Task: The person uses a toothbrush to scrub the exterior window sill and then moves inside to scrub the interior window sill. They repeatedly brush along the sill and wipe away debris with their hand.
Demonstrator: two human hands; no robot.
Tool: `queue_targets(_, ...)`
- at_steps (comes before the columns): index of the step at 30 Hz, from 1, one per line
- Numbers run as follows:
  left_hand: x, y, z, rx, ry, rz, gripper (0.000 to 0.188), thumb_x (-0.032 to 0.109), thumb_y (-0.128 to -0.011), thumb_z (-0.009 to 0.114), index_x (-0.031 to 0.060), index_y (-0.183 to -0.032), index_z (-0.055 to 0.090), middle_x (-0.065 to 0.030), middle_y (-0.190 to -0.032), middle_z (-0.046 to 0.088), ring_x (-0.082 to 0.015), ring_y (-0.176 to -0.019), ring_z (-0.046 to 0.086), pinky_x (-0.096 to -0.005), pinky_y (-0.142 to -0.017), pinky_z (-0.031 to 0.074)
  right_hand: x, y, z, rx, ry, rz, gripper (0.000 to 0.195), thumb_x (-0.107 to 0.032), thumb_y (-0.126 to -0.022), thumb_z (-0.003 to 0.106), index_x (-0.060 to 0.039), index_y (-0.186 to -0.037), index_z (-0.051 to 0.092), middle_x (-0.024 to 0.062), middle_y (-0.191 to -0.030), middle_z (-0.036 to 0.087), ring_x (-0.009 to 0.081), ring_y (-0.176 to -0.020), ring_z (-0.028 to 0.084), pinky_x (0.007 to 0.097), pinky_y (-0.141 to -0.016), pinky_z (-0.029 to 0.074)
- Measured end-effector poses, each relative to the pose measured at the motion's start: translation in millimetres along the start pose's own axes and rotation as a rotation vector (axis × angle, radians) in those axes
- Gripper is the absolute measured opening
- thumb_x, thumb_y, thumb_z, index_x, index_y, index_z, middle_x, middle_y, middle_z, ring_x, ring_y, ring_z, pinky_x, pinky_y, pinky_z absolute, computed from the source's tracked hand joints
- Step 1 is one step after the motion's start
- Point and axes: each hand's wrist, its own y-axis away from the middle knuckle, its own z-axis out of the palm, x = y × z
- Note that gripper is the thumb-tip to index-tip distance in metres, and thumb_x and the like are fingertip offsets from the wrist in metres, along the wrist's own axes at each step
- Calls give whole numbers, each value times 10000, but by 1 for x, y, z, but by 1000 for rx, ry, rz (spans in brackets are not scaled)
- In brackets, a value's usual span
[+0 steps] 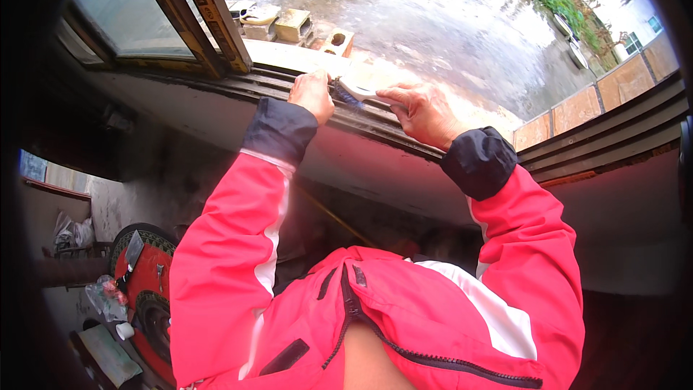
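Observation:
Dark metal window tracks (270, 83) run along the sill in front of me. My right hand (427, 111) grips the pale handle of a scrub brush (354, 89), whose dark blue bristles point down onto the tracks. Close to the brush's head, on its left, my left hand (314, 96) rests at the tracks with its fingers bent. Whether its fingertips hold the brush or only lie on the frame is hidden. Both arms wear red sleeves with black cuffs.
Sliding window sashes (203, 16) stand at the upper left. Outside are concrete blocks (292, 25), a hollow block (338, 42) and wet paving. Tiles (576, 114) line the right side. A red round table (154, 271) with a cleaver (134, 249) and a white cup (124, 330) is at the lower left.

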Motion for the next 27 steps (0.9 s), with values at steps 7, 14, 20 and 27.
queue_targets(7, -1, -18, -13, -288, 322, -298, 404, -98, -836, 498, -82, -1233, 571, -202, -1054, 677, -244, -821, 724, -314, -662, 582, -5, 1, 7, 18, -41, 75, 262, -19, -819, 647, -69, -1062, 730, 178, -962, 705, 363, -864, 685, 407, -766, 552)
queue_targets(14, -18, -27, -5, -253, 776, -489, 364, -103, -858, 440, -134, -1210, 530, -234, -983, 680, -277, -728, 733, -304, -603, 607, -7, -3, 33, 58, -219, 280, 319, -76, -803, 667, -67, -1117, 719, 206, -983, 712, 382, -938, 678, 413, -869, 539)
queue_targets(20, -9, -21, -24, -279, 1068, -563, 319, -73, -924, 401, -119, -1225, 495, -240, -1152, 608, -371, -859, 709, -372, -663, 632, -31, -20, 19, 107, -74, 191, 322, -85, -821, 654, -67, -1138, 707, 218, -997, 707, 365, -933, 690, 396, -863, 543)
queue_targets(27, -11, -22, -23, -280, 937, -600, 460, -188, -814, 355, -166, -1252, 496, -314, -1297, 520, -391, -900, 717, -327, -625, 641, -14, -4, -20, -131, -12, 204, 284, -90, -855, 637, -92, -1129, 712, 187, -984, 710, 351, -902, 691, 407, -817, 549)
